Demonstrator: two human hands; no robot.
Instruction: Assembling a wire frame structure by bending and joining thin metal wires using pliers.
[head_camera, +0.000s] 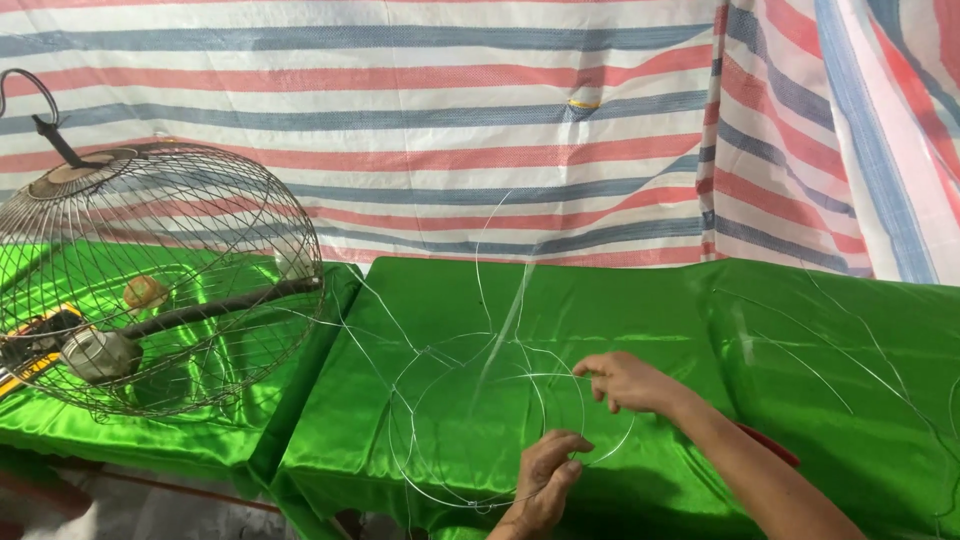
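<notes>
- Thin steel wire loops (490, 420) lie and partly stand on the green cloth (620, 310), in front of the person, with long strands arcing up toward the striped tarp (400, 110).
- Left hand (545, 480) pinches the near edge of a loop, fingers curled narrow around the wire.
- Right hand (625, 380) grips the same loop at its far right edge, thumb and fingertips closed on the strand.
- Judging from this, the loop is being shaped or joined; it would go best with both pinches firm and the hands apart, so the springy wire keeps its curve and does not tangle with the loose strands.
- Well apart, at left, a domed wire cage (160, 270) stands on the cloth.
- Beside the cage lie yellow pliers (30, 360).
</notes>
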